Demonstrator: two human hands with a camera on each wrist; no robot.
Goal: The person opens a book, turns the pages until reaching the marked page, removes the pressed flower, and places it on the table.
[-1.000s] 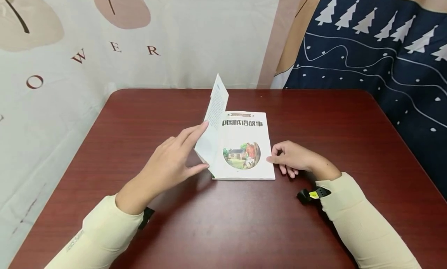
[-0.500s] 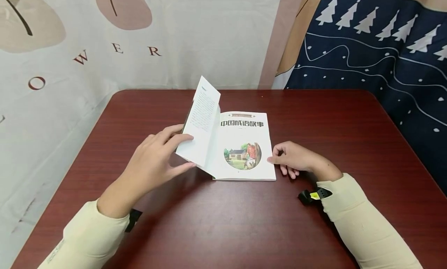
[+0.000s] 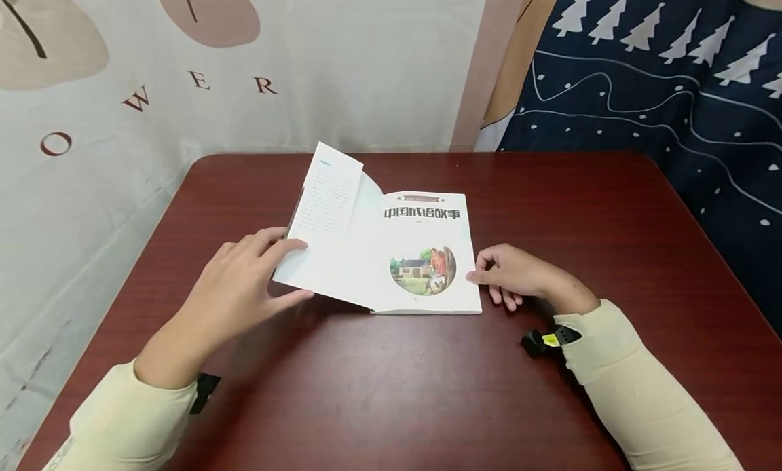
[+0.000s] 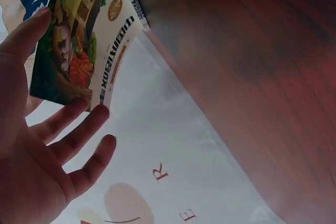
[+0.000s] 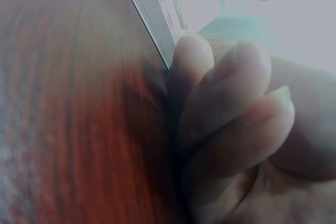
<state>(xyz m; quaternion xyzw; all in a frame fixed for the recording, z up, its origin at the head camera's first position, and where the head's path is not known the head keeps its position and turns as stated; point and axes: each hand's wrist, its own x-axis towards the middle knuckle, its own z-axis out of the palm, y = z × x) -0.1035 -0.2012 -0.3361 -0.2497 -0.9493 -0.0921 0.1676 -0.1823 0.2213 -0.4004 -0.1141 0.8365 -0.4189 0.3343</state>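
An open book (image 3: 430,237) lies on the table, its white title page showing large dark characters and a round picture of a house. My left hand (image 3: 229,291) holds the raised front cover (image 3: 332,264) near its lower outer corner, with one finger on the inner side and others behind. The cover tilts up to the left, its printed flap (image 3: 326,189) facing me. In the left wrist view, the cover's colourful outside (image 4: 79,40) shows beside the fingers. My right hand (image 3: 516,274) grips the book's right edge, thumb on the page, other fingers curled beside the page block (image 5: 152,9).
The dark red-brown table (image 3: 403,389) has rounded far corners. Behind it hangs a pale printed curtain (image 3: 366,70), with a navy tree-patterned cloth (image 3: 641,111) on the right. A black strap device (image 3: 544,341) sits at the right wrist.
My left hand has moved left, swinging the front cover and its flap from nearly upright to a wider, lower tilt. My right hand has stayed at the book's right edge.
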